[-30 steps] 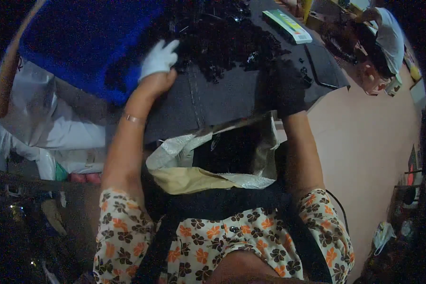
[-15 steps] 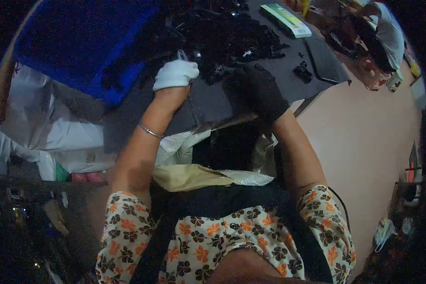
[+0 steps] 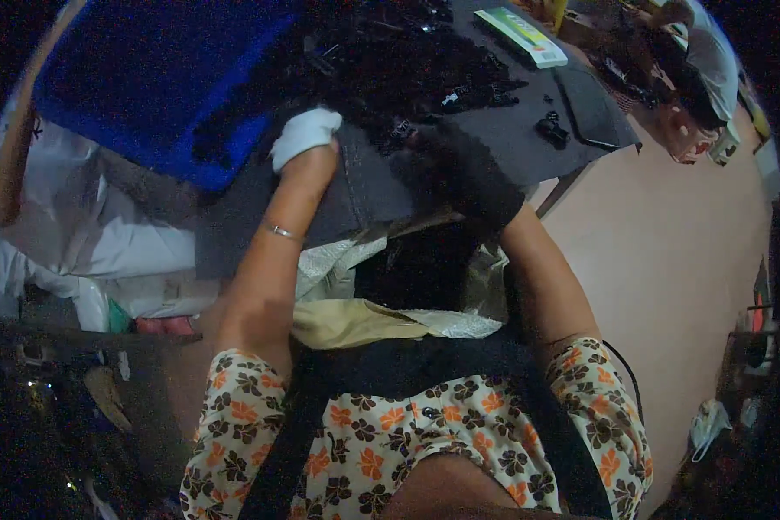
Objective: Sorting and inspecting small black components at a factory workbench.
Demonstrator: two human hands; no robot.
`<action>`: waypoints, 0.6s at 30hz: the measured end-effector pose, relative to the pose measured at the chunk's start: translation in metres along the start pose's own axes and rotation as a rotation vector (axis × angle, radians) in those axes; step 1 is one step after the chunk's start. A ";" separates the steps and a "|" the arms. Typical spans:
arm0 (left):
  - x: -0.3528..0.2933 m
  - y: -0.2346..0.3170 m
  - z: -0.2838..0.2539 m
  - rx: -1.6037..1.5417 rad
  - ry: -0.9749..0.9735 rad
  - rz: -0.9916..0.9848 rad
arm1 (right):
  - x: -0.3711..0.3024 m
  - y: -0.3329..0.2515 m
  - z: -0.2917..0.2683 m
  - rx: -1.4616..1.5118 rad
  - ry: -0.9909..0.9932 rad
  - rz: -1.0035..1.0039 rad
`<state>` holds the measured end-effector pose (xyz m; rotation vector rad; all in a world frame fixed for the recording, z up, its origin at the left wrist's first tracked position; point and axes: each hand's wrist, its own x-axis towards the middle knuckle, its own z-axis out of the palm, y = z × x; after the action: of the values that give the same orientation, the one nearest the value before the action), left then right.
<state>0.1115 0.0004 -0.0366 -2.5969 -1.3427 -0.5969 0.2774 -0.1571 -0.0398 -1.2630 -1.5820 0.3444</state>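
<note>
My left hand [image 3: 308, 139], in a white glove, is curled closed over the dark grey work surface [image 3: 321, 212], beside the near edge of a heap of small black parts [image 3: 390, 69]. Its fingertips are turned away, so what they hold, if anything, is hidden. My right hand [image 3: 472, 178], in a black glove, rests low at the near right side of the heap. Black glove and black parts blend together in the dim light, and its fingers do not show clearly. A few loose black pieces [image 3: 553, 128] lie to the right of it.
A blue sheet or tray [image 3: 156, 95] lies at the left. A white and green box [image 3: 522, 37] and a thin black flat item [image 3: 588, 108] are at the right. Below the table's front edge hangs an open silver-lined bag [image 3: 338, 260]. White sacks [image 3: 139, 247] stand at the left.
My left hand has moved slightly left and nearer to me, its wrist turning. A small shiny looped piece that showed above its fingers is out of sight. My right hand has barely moved.
</note>
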 end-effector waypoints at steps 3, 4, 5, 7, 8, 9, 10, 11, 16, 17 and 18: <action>-0.016 -0.007 -0.013 -0.219 0.153 0.162 | -0.003 0.000 0.001 -0.100 -0.009 -0.035; -0.022 -0.008 -0.017 -0.366 0.264 0.290 | -0.004 0.000 0.001 -0.180 -0.016 -0.048; -0.028 -0.007 -0.020 -0.453 0.273 0.342 | -0.006 0.002 0.003 -0.180 -0.016 -0.042; -0.044 0.012 -0.038 -0.923 0.017 0.036 | -0.010 0.009 0.007 0.324 0.026 -0.005; -0.051 0.020 -0.049 -1.359 -0.244 -0.305 | -0.009 0.003 0.010 0.329 0.021 -0.007; -0.056 0.021 -0.053 -1.356 -0.240 -0.311 | -0.010 -0.005 0.011 0.261 0.003 -0.013; -0.058 0.022 -0.056 -1.367 -0.287 -0.305 | -0.010 -0.011 0.012 0.188 -0.012 -0.020; -0.061 0.023 -0.058 -1.378 -0.334 -0.299 | -0.011 -0.007 0.015 0.188 -0.015 -0.022; -0.076 0.032 -0.056 -1.541 -0.339 -0.207 | -0.015 -0.006 0.021 0.043 0.042 -0.160; -0.077 0.035 -0.058 -1.562 -0.347 -0.204 | -0.015 -0.005 0.021 0.044 0.040 -0.160; -0.077 0.037 -0.061 -1.562 -0.347 -0.205 | -0.014 -0.003 0.019 -0.034 0.063 -0.223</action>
<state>0.0843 -0.0980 -0.0122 -3.8037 -1.5498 -1.9123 0.2580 -0.1638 -0.0532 -1.0987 -1.6614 0.1358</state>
